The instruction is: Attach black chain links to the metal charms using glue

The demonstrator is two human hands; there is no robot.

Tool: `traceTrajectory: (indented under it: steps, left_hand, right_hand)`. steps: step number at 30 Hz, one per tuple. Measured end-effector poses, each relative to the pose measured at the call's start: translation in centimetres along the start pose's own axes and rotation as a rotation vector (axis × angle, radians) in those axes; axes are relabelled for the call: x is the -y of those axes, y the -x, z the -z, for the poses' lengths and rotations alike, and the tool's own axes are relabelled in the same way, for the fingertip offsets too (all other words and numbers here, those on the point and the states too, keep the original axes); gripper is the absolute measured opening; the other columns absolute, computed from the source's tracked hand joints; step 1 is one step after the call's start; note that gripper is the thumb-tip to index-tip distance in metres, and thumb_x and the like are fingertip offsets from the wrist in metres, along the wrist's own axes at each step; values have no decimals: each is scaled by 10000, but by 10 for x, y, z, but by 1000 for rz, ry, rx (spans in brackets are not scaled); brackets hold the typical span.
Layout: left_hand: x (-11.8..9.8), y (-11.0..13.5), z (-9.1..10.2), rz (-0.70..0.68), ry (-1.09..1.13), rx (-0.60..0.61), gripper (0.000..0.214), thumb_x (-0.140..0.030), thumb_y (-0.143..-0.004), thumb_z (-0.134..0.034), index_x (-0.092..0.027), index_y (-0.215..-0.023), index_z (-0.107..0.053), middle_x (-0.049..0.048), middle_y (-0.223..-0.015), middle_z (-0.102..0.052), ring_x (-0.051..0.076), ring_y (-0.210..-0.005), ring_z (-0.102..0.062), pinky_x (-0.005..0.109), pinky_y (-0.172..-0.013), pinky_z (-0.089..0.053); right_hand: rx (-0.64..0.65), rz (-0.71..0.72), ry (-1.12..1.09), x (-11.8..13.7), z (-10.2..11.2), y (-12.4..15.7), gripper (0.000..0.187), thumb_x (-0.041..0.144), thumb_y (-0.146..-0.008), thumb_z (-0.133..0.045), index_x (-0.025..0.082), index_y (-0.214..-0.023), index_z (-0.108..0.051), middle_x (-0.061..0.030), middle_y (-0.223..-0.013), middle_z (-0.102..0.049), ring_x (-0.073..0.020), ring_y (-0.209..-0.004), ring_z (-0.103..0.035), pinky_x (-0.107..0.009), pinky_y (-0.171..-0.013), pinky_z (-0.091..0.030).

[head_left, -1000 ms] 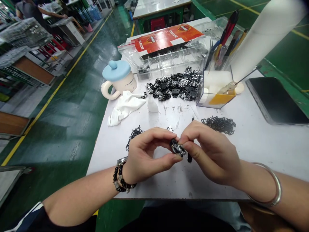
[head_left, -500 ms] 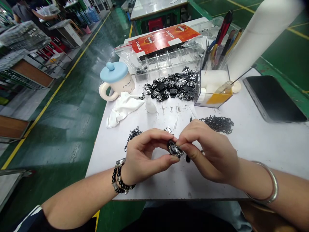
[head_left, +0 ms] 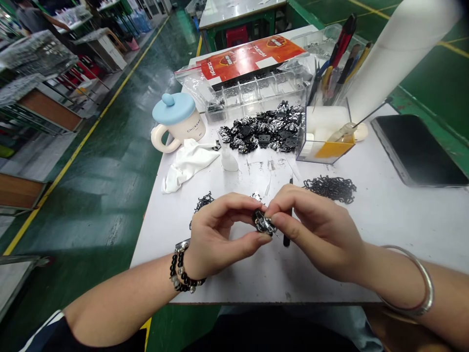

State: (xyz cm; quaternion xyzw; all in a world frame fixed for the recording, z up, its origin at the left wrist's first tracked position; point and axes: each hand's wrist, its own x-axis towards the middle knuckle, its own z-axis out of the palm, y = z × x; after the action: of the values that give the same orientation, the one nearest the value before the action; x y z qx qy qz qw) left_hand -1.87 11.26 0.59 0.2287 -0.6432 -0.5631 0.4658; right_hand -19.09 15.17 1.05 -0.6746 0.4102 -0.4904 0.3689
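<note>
Between the thumb and fingers of my left hand (head_left: 223,239) is a small black-and-silver part (head_left: 263,223), held above the table. My right hand (head_left: 317,230) pinches at the part's right side with thumb and forefinger; whether a smaller piece sits in that pinch I cannot make out. A slim black tool (head_left: 287,239), perhaps tweezers, lies on the table partly behind my right hand. Small black hook-like pieces form one pile (head_left: 331,188) beyond my right hand and another pile (head_left: 203,200) behind my left. A heap of similar black-and-silver parts (head_left: 264,128) lies farther back.
A lidded mug (head_left: 179,120) and a white cloth (head_left: 188,164) stand at the table's left. Behind the heap is a clear compartment tray (head_left: 252,98) under an orange card (head_left: 252,56). A tool holder (head_left: 324,142), a white roll (head_left: 397,54) and a phone (head_left: 419,149) are right.
My right hand's fingers have shifted slightly up and left along the part, and its wrist has moved a little right. My left hand keeps its hold, nearly still.
</note>
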Motion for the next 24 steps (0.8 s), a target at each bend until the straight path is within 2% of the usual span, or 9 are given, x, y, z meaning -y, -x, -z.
traceTrajectory:
  steps: [5, 9, 14, 24]
  left_hand:
    - [1, 1, 1, 0, 3, -1, 396, -26, -609, -788, -158, -968, -688, 46, -866, -713, 140, -749, -688, 205, -721, -599]
    - [0, 0, 2, -21, -14, 3, 384, -48, -620, -789, -161, -972, -684, 50, -862, -714, 144, -741, -688, 211, -710, -602]
    - [-1, -1, 2, -33, -49, -1, 347, -92, -638, -793, -160, -959, -682, 56, -849, -716, 154, -730, -691, 225, -692, -607]
    - [-1, -1, 2, 21, 3, -29, 389, -27, -604, -790, -166, -955, -693, 39, -865, -726, 138, -754, -695, 195, -722, -601]
  right_hand:
    - [7, -171, -204, 1, -2, 1, 71, 200, -892, -533, 180, -848, -584, 0, -731, -575, -97, -669, -540, -214, -592, -457]
    - [3, -216, -309, 1, -3, 2, 56, 189, -881, -553, 183, -852, -601, 1, -740, -598, -91, -671, -552, -197, -590, -476]
    - [-36, -205, -304, 2, -4, 2, 50, 155, -859, -581, 183, -846, -620, -5, -759, -646, -98, -688, -596, -199, -592, -492]
    - [-92, -117, -146, -3, -3, 3, 50, 178, -835, -619, 190, -853, -664, -11, -733, -632, -114, -648, -572, -249, -545, -449]
